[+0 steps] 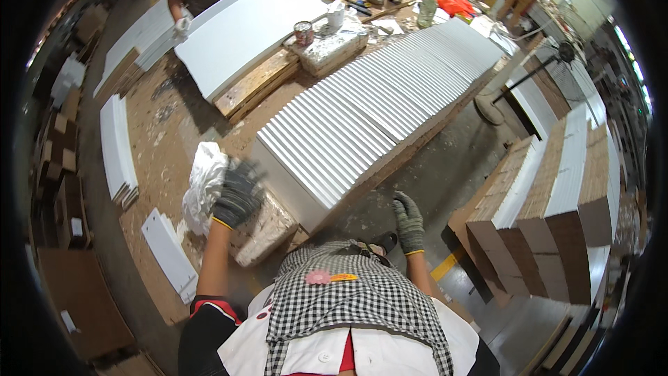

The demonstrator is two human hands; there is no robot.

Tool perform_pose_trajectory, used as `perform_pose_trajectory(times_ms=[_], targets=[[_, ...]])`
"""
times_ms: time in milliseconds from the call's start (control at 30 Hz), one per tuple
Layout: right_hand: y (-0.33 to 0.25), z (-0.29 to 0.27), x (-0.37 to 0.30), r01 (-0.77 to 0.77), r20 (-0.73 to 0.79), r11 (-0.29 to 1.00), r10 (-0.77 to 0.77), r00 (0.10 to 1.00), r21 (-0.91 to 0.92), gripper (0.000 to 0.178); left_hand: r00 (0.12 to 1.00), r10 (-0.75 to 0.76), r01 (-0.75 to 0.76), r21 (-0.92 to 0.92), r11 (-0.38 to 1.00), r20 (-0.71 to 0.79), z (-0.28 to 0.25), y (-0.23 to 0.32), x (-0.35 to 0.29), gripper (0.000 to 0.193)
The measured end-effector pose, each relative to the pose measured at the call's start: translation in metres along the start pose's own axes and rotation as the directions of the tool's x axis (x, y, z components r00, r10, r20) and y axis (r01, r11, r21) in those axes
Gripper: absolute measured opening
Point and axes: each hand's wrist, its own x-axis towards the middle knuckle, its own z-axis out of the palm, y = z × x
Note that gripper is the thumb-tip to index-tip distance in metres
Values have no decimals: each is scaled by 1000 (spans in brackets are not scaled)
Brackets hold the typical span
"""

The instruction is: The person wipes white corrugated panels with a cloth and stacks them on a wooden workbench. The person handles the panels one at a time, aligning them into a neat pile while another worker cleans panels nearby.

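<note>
My left hand (238,198), in a dark grey knit glove with a yellow cuff edge, is over a wrapped block (268,231) on the table's near side. A crumpled white cloth (202,184) touches or lies against that hand. The fingers are smeared by motion, so whether they grip the cloth is unclear. To the right, my right hand (409,223), in a similar glove, hangs over the floor with fingers stretched out and nothing in it. Between and beyond my hands runs a long row of overlapping white panels (348,132), fanned in even steps.
Across the table (156,153), a gloved person handles a large white panel (250,28). Jars, a tin (303,33) and a white cup (335,14) stand farther back. Stacked boards (550,209) rise on the right, near a fan (565,52). Cut white strips (169,251) lie at left.
</note>
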Motion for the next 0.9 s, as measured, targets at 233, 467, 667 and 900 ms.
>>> perform_pose_trajectory(times_ms=[233, 467, 667, 900], targets=[[-67, 84, 1, 89, 53, 985, -82, 995, -146, 34, 957, 287, -259, -345, 902, 32, 39, -2, 12, 26], [-84, 102, -1, -7, -10, 998, 6, 1000, -55, 37, 931, 345, -364, -307, 879, -117, 51, -1, -18, 22], [-79, 94, -9, -108, -6, 993, 109, 994, 50, 40, 970, 229, -213, -167, 963, 79, 46, -14, -32, 28], [-50, 103, -11, -322, 5, 916, 331, 944, 239, 63, 992, 108, -72, -395, 916, 70, 50, -40, -4, 34]])
